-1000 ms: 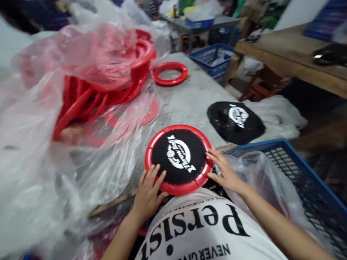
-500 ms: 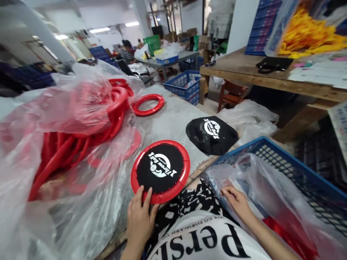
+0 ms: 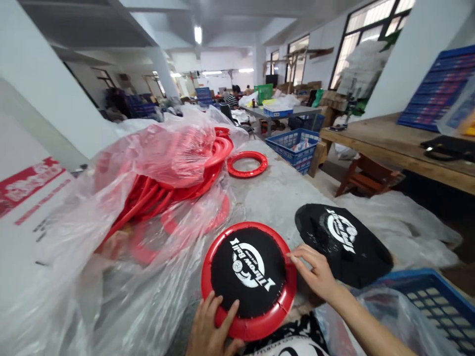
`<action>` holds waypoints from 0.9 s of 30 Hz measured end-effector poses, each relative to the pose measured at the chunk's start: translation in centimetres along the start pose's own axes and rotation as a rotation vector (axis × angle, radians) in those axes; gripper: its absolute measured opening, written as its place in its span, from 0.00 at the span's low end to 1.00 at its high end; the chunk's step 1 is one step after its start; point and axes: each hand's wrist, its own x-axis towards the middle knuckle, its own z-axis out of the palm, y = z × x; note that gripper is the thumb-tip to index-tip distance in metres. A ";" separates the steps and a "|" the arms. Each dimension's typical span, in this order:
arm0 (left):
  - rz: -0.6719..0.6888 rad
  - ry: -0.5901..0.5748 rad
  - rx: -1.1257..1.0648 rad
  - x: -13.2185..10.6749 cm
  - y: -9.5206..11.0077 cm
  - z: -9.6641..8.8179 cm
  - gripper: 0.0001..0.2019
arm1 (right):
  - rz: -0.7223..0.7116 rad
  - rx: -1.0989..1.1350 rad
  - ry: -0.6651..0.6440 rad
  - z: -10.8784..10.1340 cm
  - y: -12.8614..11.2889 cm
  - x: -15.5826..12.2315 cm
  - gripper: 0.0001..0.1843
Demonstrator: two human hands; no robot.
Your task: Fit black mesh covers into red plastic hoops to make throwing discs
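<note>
My left hand [image 3: 212, 327] lies with its fingers spread over the near-left rim of the red-rimmed disc [image 3: 246, 277], resting rather than clamping. My right hand [image 3: 316, 272] has thumb and forefinger drawn close together at the opposite rim; I can't tell whether they pinch anything. The disc sits between both sets of fingers, at the near side of the worktop [image 3: 276, 198]. I'd judge it light, its glossy rim stiff and slightly slippery, the black centre softer and springy, so I'd hold it by the rim from both sides. Just right of the right fingers lies a loose black cloth [image 3: 358, 259]; beyond the left fingers, red rings [image 3: 146, 198] bulge under clear plastic sheeting [image 3: 81, 282].
</note>
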 end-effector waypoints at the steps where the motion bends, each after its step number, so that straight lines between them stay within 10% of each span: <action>1: 0.008 -0.004 0.012 -0.1 0.0 0.2 0.33 | -0.036 -0.010 -0.051 1.0 0.4 1.8 0.10; 9: -0.224 -0.181 -0.110 -0.2 2.6 -0.6 0.28 | -0.126 -0.204 -0.223 7.3 2.5 14.7 0.14; 18: -0.247 0.030 -0.093 0.0 2.7 0.3 0.15 | -0.228 -0.755 -0.324 12.9 3.5 33.7 0.37; 27: -0.245 0.037 -0.179 -0.3 2.4 0.9 0.14 | -0.157 -0.963 -0.465 19.0 2.4 39.9 0.23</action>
